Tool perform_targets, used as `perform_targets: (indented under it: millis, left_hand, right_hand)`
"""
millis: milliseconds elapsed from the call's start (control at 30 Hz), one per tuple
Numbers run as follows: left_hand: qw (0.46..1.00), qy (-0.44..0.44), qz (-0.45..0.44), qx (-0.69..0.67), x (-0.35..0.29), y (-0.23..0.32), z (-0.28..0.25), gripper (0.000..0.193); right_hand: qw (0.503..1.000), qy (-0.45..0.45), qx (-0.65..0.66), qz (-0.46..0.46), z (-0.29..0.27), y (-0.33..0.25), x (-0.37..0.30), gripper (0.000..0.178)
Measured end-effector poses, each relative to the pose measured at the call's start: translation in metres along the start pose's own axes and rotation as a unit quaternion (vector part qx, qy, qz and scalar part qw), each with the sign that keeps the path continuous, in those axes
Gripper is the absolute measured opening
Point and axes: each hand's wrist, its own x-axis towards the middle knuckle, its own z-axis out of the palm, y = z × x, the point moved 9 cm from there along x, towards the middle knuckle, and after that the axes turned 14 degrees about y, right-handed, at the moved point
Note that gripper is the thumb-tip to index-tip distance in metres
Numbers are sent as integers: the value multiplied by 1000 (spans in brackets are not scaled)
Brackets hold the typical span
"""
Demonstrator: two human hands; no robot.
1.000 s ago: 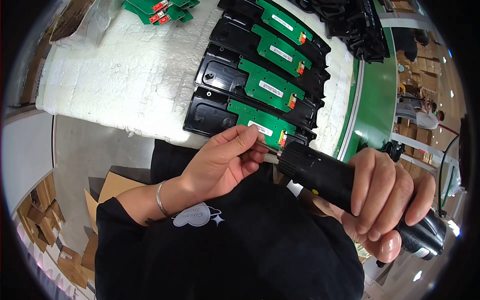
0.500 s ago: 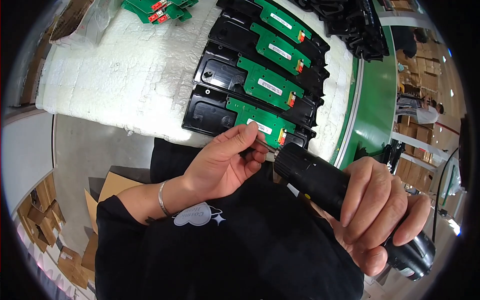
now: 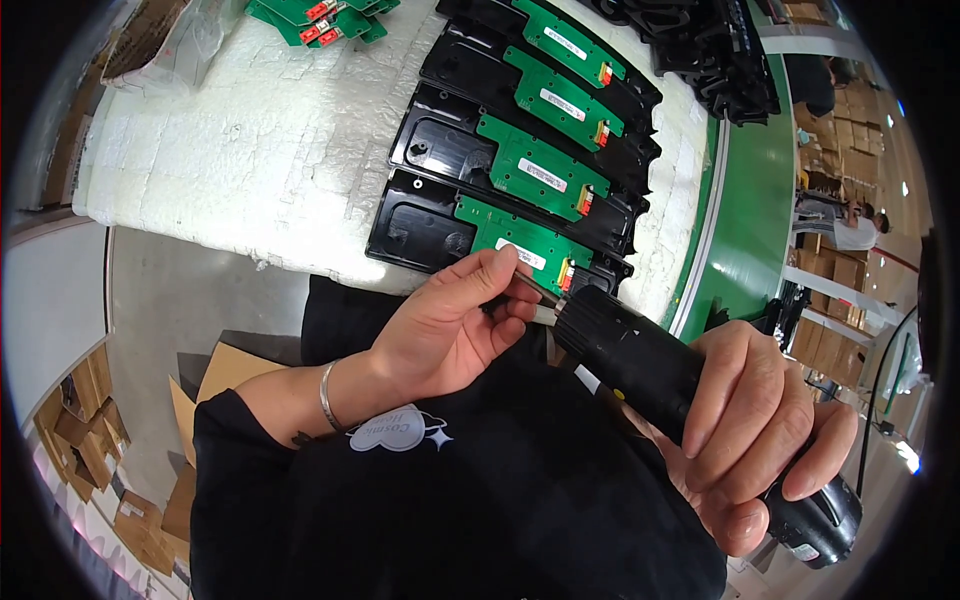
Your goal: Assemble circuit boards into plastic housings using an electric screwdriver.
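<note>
My right hand point(image 3: 755, 420) is wrapped round the body of a black electric screwdriver point(image 3: 630, 350), which points up and to the left. My left hand point(image 3: 445, 325) is closed in a pinch, thumb and fingers at the tip of the thin metal bit point(image 3: 540, 291). Whether a screw sits there is hidden by the fingers. Just beyond the left hand lies the nearest black plastic housing point(image 3: 405, 225) with a green circuit board point(image 3: 482, 222) in it. That board has a white label and a red and yellow connector point(image 3: 567, 275); the fingertips overlap its near edge in view.
Further black housings with green boards point(image 3: 540, 172) lie in a row behind, on a white foam-covered table point(image 3: 260, 180). Loose circuit boards point(image 3: 320, 25) are piled at the far left by a plastic-lined box point(image 3: 160, 50). Black parts point(image 3: 715, 60) are heaped far right. Cardboard point(image 3: 240, 375) stands lower left.
The screwdriver and my right hand have shifted very slightly, its rear end a little lower and to the left. My left hand keeps its pinch at the bit almost unmoved.
</note>
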Motion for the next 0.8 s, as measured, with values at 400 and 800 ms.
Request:
perform_targets:
  millis: [400, 800]
  left_hand:
    - [996, -76, 43, 33, -10, -5, 20, 32]
    - [985, 4, -26, 171, -8, -11, -6, 26]
  right_hand:
    - [997, -53, -12, 58, -2, 26, 11, 27]
    - [986, 16, -77, 148, -8, 93, 8, 31]
